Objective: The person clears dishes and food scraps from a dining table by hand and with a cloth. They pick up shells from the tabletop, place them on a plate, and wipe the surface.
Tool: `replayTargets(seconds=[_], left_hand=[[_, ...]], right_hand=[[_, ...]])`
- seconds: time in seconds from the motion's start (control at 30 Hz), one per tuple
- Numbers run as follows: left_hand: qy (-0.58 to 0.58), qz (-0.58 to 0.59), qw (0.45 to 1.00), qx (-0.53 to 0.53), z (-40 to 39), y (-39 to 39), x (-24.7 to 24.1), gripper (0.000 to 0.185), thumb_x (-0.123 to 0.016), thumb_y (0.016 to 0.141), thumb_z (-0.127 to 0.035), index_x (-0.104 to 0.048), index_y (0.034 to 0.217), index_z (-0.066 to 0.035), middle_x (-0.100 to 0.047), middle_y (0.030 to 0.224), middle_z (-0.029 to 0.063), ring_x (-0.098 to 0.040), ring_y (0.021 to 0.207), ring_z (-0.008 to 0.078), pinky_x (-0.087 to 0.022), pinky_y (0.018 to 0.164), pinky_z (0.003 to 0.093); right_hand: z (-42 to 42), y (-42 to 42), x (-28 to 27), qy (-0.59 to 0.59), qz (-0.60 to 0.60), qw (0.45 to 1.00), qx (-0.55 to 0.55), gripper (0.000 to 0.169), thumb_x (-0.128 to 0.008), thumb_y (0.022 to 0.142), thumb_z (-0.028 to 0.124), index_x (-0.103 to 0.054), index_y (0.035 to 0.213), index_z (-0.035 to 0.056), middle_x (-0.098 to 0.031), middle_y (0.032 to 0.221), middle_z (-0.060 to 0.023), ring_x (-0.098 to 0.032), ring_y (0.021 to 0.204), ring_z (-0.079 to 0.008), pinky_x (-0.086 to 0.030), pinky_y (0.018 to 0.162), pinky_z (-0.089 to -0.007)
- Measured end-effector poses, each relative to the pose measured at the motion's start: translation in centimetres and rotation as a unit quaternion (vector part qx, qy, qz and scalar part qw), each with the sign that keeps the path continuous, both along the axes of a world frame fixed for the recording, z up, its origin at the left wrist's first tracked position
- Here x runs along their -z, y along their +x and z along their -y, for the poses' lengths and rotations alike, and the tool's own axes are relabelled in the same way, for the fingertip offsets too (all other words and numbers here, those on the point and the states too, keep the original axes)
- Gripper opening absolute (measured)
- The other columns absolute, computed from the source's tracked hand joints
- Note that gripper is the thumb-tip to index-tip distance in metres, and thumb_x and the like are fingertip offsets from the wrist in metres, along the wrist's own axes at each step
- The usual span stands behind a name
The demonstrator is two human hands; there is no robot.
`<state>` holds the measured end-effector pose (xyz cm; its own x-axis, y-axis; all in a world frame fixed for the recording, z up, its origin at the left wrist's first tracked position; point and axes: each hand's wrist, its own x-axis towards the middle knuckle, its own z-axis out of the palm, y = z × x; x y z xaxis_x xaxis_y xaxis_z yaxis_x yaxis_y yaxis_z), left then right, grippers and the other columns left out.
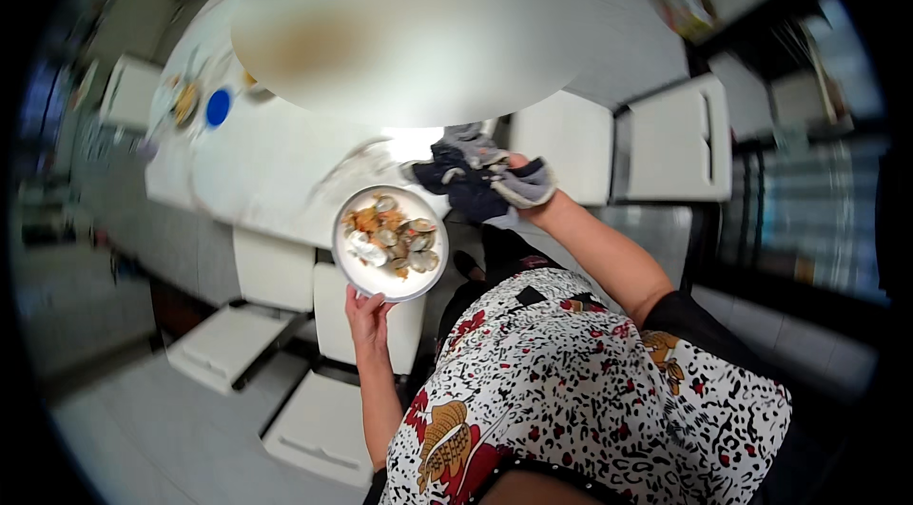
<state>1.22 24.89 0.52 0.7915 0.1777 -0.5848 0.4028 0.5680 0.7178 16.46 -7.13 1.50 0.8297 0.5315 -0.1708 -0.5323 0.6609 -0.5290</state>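
My left hand [369, 316] grips the near rim of a round white plate [364, 282] with a grey edge. On the plate lie clam shells [416, 245], orange-brown food scraps [369, 220] and a crumpled white tissue [366, 248]. The plate is held over the near edge of a white marble-patterned table [285, 155]. In my right hand [538, 205] is a bunched dark navy and grey cloth [474, 180], partly over the table's edge. Its folds cover most of my fingers.
A blue round object [218, 107] and a dish with food [186, 103] stand at the table's far left. White chairs [274, 266] line the near side, and another white chair [670, 141] is at the right. A large blurred oval hides the table's far part.
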Motion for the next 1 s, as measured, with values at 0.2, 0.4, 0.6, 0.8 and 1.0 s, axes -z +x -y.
replayTargets(seconds=[0.2, 0.4, 0.6, 0.8, 1.0], left_hand=[[-0.025, 0.013, 0.998, 0.056, 0.9, 3.1, 1.6, 0.060, -0.049, 0.066, 0.014, -0.038, 0.124, 0.000, -0.051, 0.116, 0.0200, -0.057, 0.100, 0.0350, -0.055, 0.078, 0.0475], [-0.037, 0.045, 0.990, 0.129, 1.0, 4.8, 1.9, 0.061, -0.048, 0.067, 0.015, -0.038, 0.125, -0.001, -0.050, 0.116, 0.0202, -0.057, 0.100, 0.0351, -0.056, 0.076, 0.0465], [-0.026, -0.009, 0.981, 0.190, 5.5, 9.4, 0.3, 0.060, -0.045, 0.068, 0.015, -0.037, 0.125, -0.002, -0.049, 0.118, 0.0212, -0.055, 0.104, 0.0372, -0.054, 0.078, 0.0494], [-0.043, 0.036, 0.979, 0.193, 6.9, 10.4, 2.2, 0.050, -0.046, 0.069, 0.015, -0.043, 0.116, 0.001, -0.057, 0.105, 0.0204, -0.063, 0.087, 0.0318, -0.059, 0.065, 0.0417], [-0.063, 0.069, 0.974, 0.205, 8.0, 12.1, 3.3, 0.048, -0.047, 0.070, 0.015, -0.044, 0.115, -0.001, -0.059, 0.101, 0.0163, -0.064, 0.084, 0.0282, -0.059, 0.063, 0.0397]], right_hand=[[1.8, -4.0, 0.1, 0.000, 0.017, 0.995, 0.098, 0.033, -0.053, 0.087, 0.005, -0.049, 0.119, 0.0013, -0.060, 0.108, -0.0079, -0.059, 0.097, -0.0160, -0.047, 0.089, -0.0280], [2.8, -8.1, -3.7, 0.007, 0.122, 0.974, 0.192, 0.033, -0.055, 0.085, 0.004, -0.051, 0.117, 0.0003, -0.058, 0.111, -0.0071, -0.058, 0.097, -0.0144, -0.048, 0.086, -0.0274], [8.2, -8.3, 2.2, -0.308, 0.183, 0.880, 0.312, 0.046, -0.054, 0.082, 0.000, -0.041, 0.126, 0.0043, -0.054, 0.116, -0.0088, -0.054, 0.106, -0.0183, -0.043, 0.095, -0.0333], [8.8, -10.4, -3.2, -0.194, 0.036, 0.885, 0.421, 0.033, -0.049, 0.086, 0.002, -0.049, 0.119, 0.0008, -0.059, 0.106, -0.0136, -0.060, 0.093, -0.0209, -0.050, 0.083, -0.0322], [11.2, -9.5, -0.3, -0.279, 0.087, 0.852, 0.434, 0.031, -0.044, 0.089, 0.001, -0.049, 0.119, -0.0009, -0.058, 0.106, -0.0110, -0.060, 0.088, -0.0172, -0.051, 0.077, -0.0271]])
